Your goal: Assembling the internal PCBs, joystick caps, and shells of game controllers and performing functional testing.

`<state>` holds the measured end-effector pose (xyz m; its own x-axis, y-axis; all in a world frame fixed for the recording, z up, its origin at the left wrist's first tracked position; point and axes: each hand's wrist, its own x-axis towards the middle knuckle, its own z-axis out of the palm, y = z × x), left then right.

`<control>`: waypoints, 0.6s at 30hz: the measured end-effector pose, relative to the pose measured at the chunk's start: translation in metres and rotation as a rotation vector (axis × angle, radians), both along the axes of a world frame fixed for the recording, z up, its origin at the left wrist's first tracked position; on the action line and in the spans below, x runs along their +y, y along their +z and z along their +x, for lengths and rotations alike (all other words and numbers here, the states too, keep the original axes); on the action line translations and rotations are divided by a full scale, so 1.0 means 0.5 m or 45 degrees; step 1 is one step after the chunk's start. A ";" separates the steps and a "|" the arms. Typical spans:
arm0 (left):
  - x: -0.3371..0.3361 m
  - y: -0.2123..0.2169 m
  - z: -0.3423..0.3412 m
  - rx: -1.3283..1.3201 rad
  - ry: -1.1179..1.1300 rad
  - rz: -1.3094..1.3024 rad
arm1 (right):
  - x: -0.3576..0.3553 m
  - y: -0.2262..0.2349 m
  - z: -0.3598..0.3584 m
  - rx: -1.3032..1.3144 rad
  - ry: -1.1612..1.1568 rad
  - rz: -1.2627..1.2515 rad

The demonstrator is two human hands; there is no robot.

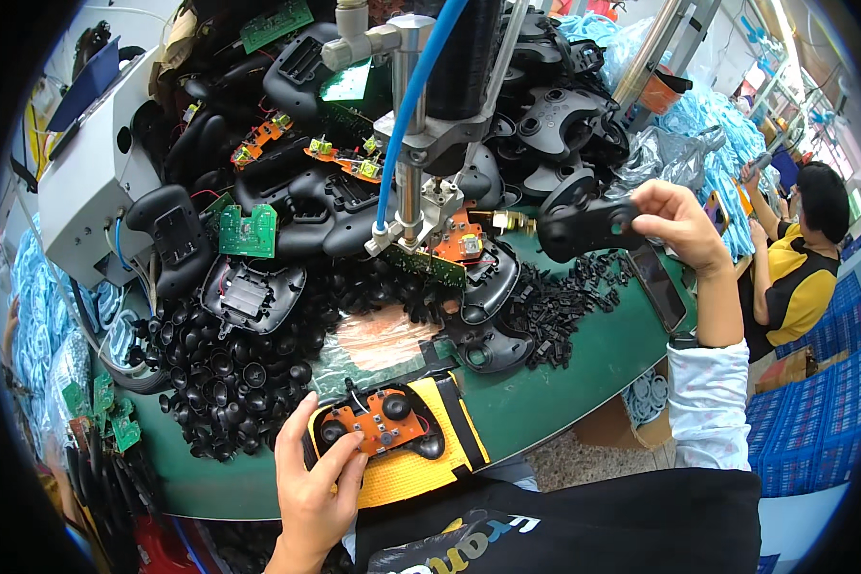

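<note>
On a yellow padded block [464, 435] at the table's front edge lies a game controller half-shell [431, 445], holding an orange circuit board [392, 435] with two black thumbstick caps. My left hand [316, 488] grips its left end, one fingertip pressed on the board. Raised at the right, my right hand [684, 222] pinches a black controller front shell [584, 230] by its right end. That shell hangs above a heap of small black plastic parts [574, 301]. An open controller shell [488, 346] lies between the heap and the yellow block.
A metal press [416, 124] with a blue air hose stands mid-table. Around it are piled controllers [325, 215], green boards [249, 231] and loose black thumbstick caps [225, 383]. A phone [658, 287] lies at the right edge. Beyond, a co-worker [808, 258] works near blue crates [813, 411].
</note>
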<state>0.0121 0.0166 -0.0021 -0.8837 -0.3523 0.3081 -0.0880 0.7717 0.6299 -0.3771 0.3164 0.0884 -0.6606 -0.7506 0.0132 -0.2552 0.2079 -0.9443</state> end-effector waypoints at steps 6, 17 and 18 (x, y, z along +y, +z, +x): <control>0.006 0.039 -0.012 0.067 -0.101 0.300 | -0.044 -0.035 0.096 -0.358 0.035 -0.518; -0.050 0.137 -0.044 0.220 -0.231 1.501 | -0.302 0.000 0.392 0.935 0.532 -0.148; -0.053 0.138 -0.037 0.226 -0.233 1.483 | -0.312 -0.009 0.403 0.984 0.496 -0.132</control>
<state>-0.0062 -0.0101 0.0669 -0.9273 -0.3741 0.0090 0.1225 -0.2806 0.9520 -0.1757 0.1603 0.0837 -0.1346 -0.8914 0.4327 -0.8674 -0.1051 -0.4864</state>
